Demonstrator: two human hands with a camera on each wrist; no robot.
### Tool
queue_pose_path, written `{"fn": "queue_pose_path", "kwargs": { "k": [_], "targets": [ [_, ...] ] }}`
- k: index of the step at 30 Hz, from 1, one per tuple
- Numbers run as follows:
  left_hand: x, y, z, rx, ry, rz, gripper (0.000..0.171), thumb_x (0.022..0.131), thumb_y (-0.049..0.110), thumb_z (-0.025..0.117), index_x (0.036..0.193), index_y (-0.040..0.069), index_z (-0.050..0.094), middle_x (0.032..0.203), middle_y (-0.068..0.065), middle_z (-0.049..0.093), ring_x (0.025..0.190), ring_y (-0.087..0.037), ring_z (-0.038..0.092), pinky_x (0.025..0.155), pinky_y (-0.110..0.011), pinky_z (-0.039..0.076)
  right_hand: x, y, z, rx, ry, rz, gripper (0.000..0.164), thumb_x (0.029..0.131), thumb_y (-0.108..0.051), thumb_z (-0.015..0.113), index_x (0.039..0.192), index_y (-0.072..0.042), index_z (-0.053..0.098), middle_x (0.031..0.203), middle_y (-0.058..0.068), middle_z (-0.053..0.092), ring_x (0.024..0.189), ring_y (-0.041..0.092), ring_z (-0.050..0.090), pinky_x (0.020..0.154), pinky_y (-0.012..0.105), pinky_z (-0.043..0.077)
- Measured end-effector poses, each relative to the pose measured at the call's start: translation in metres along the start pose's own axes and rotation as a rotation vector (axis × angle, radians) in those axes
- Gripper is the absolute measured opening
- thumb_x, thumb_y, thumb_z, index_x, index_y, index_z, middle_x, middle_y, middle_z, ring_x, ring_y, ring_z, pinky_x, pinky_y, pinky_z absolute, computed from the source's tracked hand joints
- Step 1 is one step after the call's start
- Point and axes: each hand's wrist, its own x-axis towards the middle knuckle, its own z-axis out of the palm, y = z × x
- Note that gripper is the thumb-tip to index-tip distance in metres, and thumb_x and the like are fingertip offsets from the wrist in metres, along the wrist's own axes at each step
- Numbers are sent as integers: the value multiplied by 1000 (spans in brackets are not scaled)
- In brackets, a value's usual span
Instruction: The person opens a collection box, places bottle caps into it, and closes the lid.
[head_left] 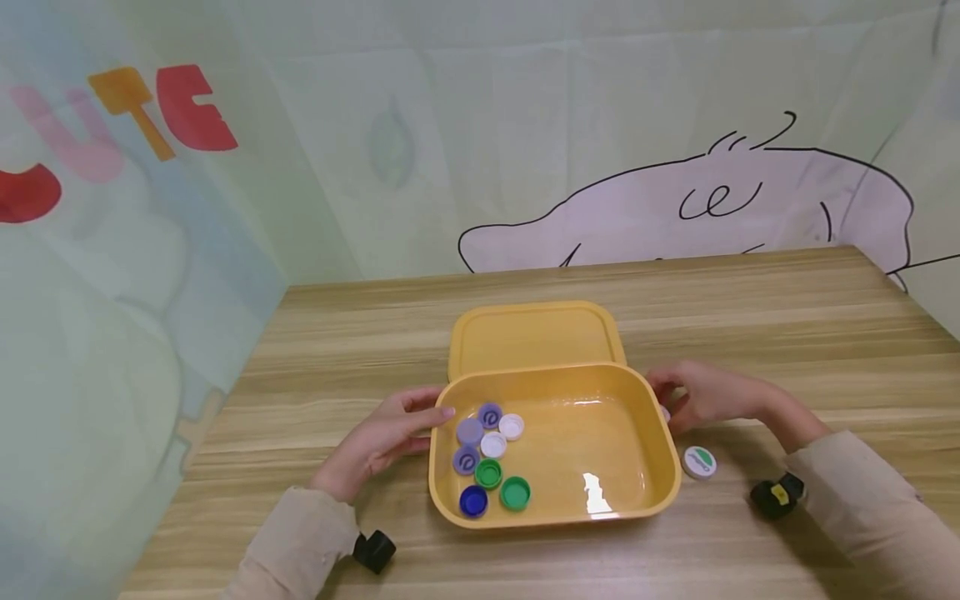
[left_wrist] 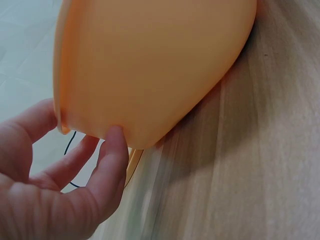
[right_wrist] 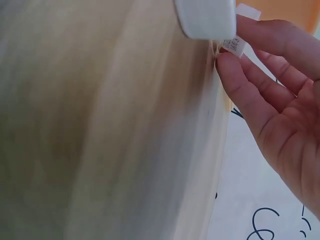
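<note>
A yellow plastic box [head_left: 592,450] stands open on the table, with purple, white, green and blue bottle caps [head_left: 488,473] in its left half. My left hand [head_left: 386,433] grips the box's left rim, thumb over the edge and fingers against the outer wall [left_wrist: 150,65]. Beside the right wall, my right hand [head_left: 701,396] pinches a small pale bottle cap [head_left: 665,413], mostly hidden by the fingers. A printed code shows on a white piece [right_wrist: 234,46] at the fingertips. Nearer lies a white cap with a green print [head_left: 700,462].
A yellow lid [head_left: 536,333] lies behind the box, partly covered by it. Black wrist devices sit by both cuffs, the left one [head_left: 374,552] and the right one [head_left: 777,496]. A printed cloth [head_left: 420,125] hangs behind the wooden table [head_left: 360,333].
</note>
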Motion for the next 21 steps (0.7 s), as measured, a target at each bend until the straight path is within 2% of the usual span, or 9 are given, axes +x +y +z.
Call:
{"fn": "queue_pose_path", "kwargs": {
  "k": [10,14,21],
  "targets": [
    [-1,1,1,3,0,0,56,89,15,62,136,-6,40,127,-18,51,100,-17,57,86,-36,52,-6,-4,-4,26,27,45,32,76,-4,72,106,-10,60,98,2,62,91,19,60,81,29,54],
    [0,1,0,2,2,2,56,89,15,61,136,-6,39,127,-18,51,100,-17,57,86,-37,52,-8,-4,-5,16,49,33,31,76,-2,72,103,-9,60,97,2,63,88,18,61,80,28,54],
    [0,0,1,0,1,5,56,89,15,61,136,-7,39,127,-19,51,100,-18,57,86,-37,51,-11,-1,-6,67,88,12,30,76,-2,72,103,-6,60,97,5,63,89,19,60,80,28,54]
  ]
}}
